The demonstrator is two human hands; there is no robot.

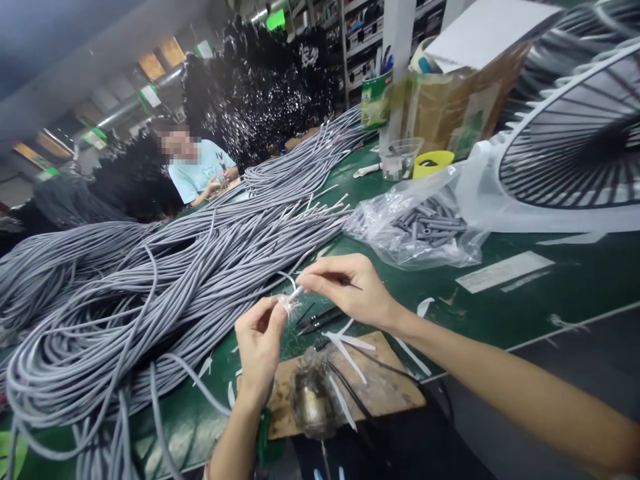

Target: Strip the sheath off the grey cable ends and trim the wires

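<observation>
My left hand point(261, 337) pinches a grey cable near its end, where pale frayed strands point(290, 304) stick out between thumb and forefinger. From above right, the closed fingertips of my right hand point(347, 280) grip the white cable end point(297, 292) just past those strands. A dark slim tool, partly hidden, seems to lie within the right palm. Below the hands, dark-handled pliers or cutters point(320, 320) rest on the green table. Nearer to me sits a metal device with a rounded brass-coloured body point(311, 400) on a stained wooden board point(393, 380).
Long bundles of grey cable point(200, 280) cover the left side. To the right lie a plastic bag of grey tube pieces point(425, 223), a white fan point(565, 147) and a yellow ring point(433, 163). White strips point(350, 357) are scattered about. Another person point(200, 167) sits across the table.
</observation>
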